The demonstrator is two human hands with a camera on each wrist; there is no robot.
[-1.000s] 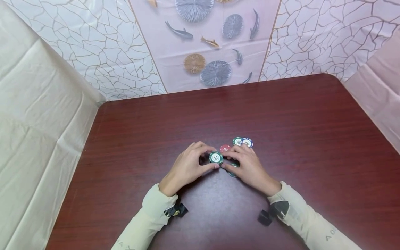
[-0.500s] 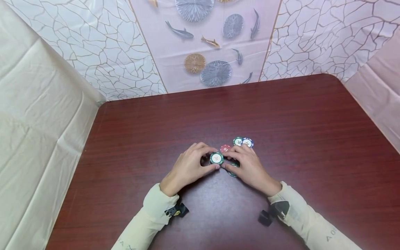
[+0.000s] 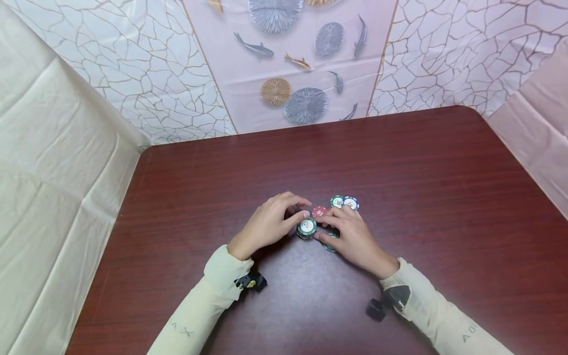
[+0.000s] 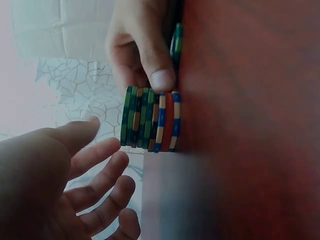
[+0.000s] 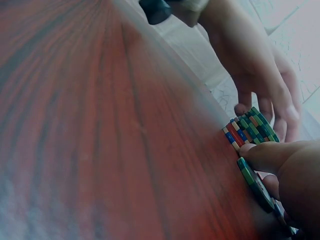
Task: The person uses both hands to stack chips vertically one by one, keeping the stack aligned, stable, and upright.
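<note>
A stack of poker chips point(image 3: 306, 227) stands on the table, a green one marked 20 on top. From the side, in the left wrist view, the stack point(image 4: 150, 120) shows green and dark chips over blue-and-cream and red ones. My left hand point(image 3: 271, 223) hovers at its upper left, fingers loosely spread and holding nothing. On the right, my right hand point(image 3: 352, 237) holds the stack's lower part between thumb and fingers. Beneath that hand lies a green chip point(image 3: 330, 247), partly hidden. A red chip point(image 3: 319, 211) lies just beyond its fingertips.
Behind the right hand, a green chip point(image 3: 336, 201) and a blue-and-white chip point(image 3: 351, 202) overlap on the dark red wooden table point(image 3: 199, 197). A patterned cloth point(image 3: 306, 106) hangs along the far edge, and pale cloth point(image 3: 57, 197) along the left side.
My left hand has let go of the stack's left side and lifted up and away, its thumb now above the rim. My right hand has stayed in place.
</note>
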